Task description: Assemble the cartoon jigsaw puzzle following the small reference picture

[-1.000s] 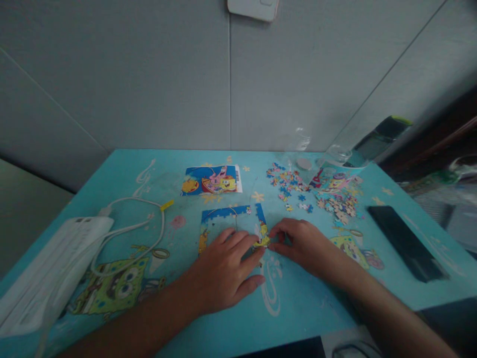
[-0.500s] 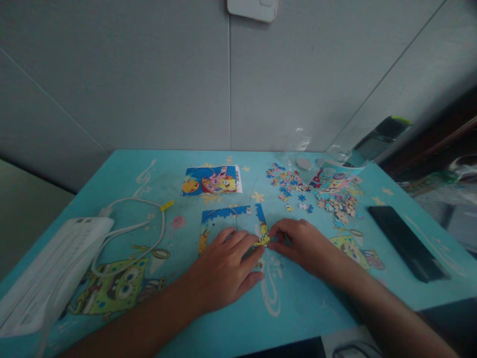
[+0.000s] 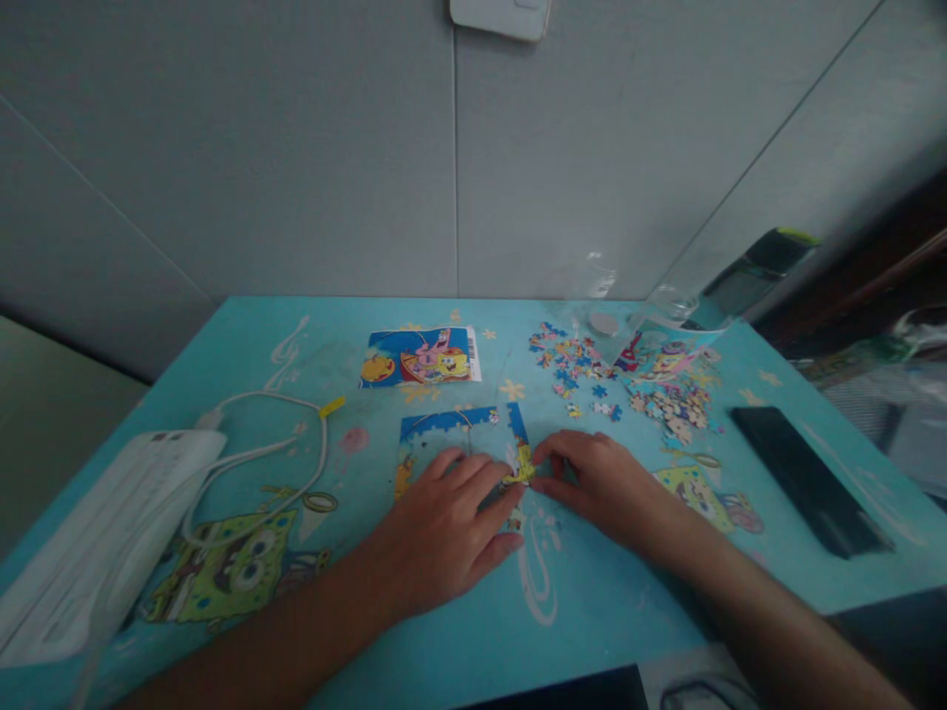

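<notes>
Left thumb (image 3: 500, 554) nudged forward, puzzle strip (image 3: 520, 440) pointing away

Partial jigsaw border (image 3: 444, 421), blue top, partly yellow sides, flat

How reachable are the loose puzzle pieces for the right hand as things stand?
Likely yes: the loose puzzle pieces lie just beyond the right hand, with no object visible between; the left hand is off to the side, over the partly built puzzle.

left hand (image 3: 455, 532): partly over puzzle border (image 3: 518, 422) | right hand (image 3: 592, 478): at its right edge | loose pieces (image 3: 571, 361): farther back
</notes>
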Tool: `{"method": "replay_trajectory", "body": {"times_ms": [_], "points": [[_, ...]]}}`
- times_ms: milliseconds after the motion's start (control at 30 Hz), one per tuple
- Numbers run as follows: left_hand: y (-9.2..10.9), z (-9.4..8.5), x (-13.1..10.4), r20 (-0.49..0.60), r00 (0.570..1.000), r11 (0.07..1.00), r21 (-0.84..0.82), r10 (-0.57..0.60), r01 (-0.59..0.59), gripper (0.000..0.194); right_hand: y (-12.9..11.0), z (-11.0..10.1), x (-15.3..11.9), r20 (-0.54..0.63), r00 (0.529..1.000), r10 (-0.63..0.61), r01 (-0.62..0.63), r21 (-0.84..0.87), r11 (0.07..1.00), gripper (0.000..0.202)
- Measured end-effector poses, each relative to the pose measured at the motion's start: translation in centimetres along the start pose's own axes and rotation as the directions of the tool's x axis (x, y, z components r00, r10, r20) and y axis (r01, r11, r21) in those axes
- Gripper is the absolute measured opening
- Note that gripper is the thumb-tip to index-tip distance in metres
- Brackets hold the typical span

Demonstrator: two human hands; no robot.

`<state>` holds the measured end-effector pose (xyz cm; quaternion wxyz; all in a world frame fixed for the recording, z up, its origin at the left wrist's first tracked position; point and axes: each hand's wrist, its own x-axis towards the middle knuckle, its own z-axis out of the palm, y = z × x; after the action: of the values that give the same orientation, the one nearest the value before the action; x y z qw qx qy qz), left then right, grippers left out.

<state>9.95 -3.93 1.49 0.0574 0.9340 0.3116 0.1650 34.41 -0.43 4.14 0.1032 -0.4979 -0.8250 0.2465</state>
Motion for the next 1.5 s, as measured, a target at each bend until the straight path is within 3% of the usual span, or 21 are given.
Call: {"method": "replay_trajectory", "body": {"times_ms": [500,767,867,1033,1500], "points": [[0.0,-0.1,-0.1,0.004,1.000,1.000,-0.009,0.000,0.000,0.038,-0.5,-0.5,-0.2,0.004,0.994,-0.107,0.107,0.017,0.994,0.010],[-0.1,0.1,0.1,0.015,1.000,1.000,-0.016,0.000,0.000,0.040,0.5,0.7,0.8,-0.197,0.951,-0.239,0.224,-0.096,0.970,0.031],[0.0,0.1,0.1,0.029,1.000,1.000,-0.014,0.007,-0.007,0.041,0.8,1.2,1.1,-0.152,0.949,-0.276,0.248,-0.178,0.952,0.039],[0.2,-0.2,0.1,0.051,0.999,1.000,-0.013,0.005,-0.004,0.043,0.5,1.0,1.2,-0.095,0.953,-0.286,0.256,-0.247,0.935,0.037],[0.1,-0.8,-0.2,-0.052,0.998,0.999,-0.038,0.019,-0.021,0.037,0.5,0.7,1.1,-0.094,0.952,-0.290,0.261,-0.240,0.935,0.037]]}}
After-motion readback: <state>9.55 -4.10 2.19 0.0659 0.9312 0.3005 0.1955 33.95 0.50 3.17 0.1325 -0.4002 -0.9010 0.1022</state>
